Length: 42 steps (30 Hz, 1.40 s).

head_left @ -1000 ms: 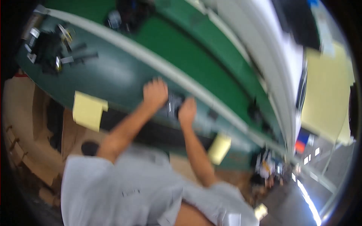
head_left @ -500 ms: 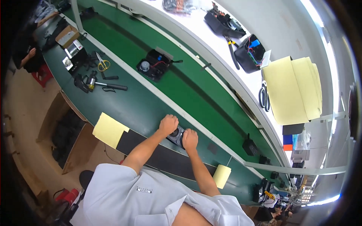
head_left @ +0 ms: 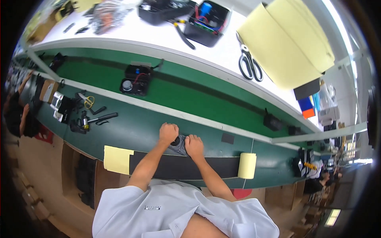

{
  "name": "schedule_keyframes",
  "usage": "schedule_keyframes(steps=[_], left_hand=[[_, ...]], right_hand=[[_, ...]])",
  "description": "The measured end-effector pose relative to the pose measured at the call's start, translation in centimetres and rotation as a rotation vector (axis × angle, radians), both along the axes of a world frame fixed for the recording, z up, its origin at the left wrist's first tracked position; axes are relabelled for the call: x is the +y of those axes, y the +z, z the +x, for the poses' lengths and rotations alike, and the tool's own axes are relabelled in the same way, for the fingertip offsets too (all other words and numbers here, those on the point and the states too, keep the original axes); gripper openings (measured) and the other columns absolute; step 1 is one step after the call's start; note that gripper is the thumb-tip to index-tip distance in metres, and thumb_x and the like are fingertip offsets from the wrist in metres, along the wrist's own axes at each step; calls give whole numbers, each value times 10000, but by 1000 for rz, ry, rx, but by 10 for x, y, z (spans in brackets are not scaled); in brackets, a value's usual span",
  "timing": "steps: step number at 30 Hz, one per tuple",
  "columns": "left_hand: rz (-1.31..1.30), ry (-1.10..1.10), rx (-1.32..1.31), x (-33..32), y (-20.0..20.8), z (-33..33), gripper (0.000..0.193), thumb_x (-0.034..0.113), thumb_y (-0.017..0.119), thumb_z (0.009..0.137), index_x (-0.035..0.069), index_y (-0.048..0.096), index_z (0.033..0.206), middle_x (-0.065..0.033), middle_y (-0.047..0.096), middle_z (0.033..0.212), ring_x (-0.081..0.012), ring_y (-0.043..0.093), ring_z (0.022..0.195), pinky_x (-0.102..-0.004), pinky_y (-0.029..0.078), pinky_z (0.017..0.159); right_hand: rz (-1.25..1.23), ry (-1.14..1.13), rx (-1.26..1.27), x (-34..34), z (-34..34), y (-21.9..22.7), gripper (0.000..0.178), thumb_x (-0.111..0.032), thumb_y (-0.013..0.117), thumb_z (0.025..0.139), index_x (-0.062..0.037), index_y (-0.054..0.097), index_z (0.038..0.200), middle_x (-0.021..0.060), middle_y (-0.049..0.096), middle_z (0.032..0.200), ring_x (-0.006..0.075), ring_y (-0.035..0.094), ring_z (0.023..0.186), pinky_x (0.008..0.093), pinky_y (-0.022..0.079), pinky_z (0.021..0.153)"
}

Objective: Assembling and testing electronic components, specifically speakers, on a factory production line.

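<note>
The green workbench (head_left: pixel 131 133) runs across the whole view, its straight edges bowed by the lens. Above it stretches the white shelf (head_left: pixel 154 41), and a stack of yellow sheets (head_left: pixel 285 47) sits toward the shelf's right. A long black strip (head_left: pixel 178 166) lies along the near bench edge. Beyond the bench's pale rail rests an open black box (head_left: pixel 136 79). One yellow sheet (head_left: pixel 116 159) covers the strip's left end, a yellow roll (head_left: pixel 247 166) its right. Black-handled scissors (head_left: pixel 244 49) lie beside the stack. The left hand (head_left: pixel 168 133) and right hand (head_left: pixel 194 146) both have fingers curled, grasping a dark grey part (head_left: pixel 179 146) from opposite ends (their undersides are hidden). That part is at the bench, just beyond the strip; to its right lies a small dark square (head_left: pixel 227 138)
</note>
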<state>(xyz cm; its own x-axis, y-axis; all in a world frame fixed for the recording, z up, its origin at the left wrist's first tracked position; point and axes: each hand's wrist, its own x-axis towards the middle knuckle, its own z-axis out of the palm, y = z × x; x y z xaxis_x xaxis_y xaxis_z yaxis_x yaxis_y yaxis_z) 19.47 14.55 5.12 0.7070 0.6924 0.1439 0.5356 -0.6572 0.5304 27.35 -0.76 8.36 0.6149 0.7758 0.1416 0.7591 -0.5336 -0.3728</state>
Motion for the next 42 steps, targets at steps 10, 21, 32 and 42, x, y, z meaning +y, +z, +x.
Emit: schedule_keyframes(steps=[10, 21, 32, 42], left_hand=[[-50, -111, -33, 4, 4, 2, 241, 150, 567, 878, -8, 608, 701, -204, 618, 749, -406, 600, 719, -492, 499, 676], [22, -149, 156, 3, 11, 11, 244, 209, 533, 912, 52, 627, 751, -166, 638, 793, -361, 633, 759, -486, 481, 723], [119, -29, 75, 7, 14, -8, 314, 256, 510, 938, 34, 655, 769, -166, 677, 829, -358, 651, 802, -494, 497, 733], [-44, -108, -206, 5, 3, -36, 268, 193, 496, 952, -9, 584, 802, -213, 632, 867, -410, 611, 868, -487, 481, 785]], right_hand=[[93, -130, 132, -2, 1, -16, 234, -259, 605, 865, -43, 629, 775, 146, 621, 794, 358, 598, 754, 471, 480, 699], [22, -139, 114, -1, 4, -3, 279, -331, 613, 855, -53, 646, 852, 155, 630, 872, 355, 605, 812, 483, 501, 730], [-577, 454, 1069, 37, 88, -26, 987, -784, 559, 781, -5, 523, 1386, 219, 529, 1408, 320, 524, 1281, 417, 390, 1080], [-451, 213, 1523, 8, 45, -21, 644, -459, 853, 681, 44, 715, 1060, 147, 722, 1001, 225, 691, 831, 365, 543, 712]])
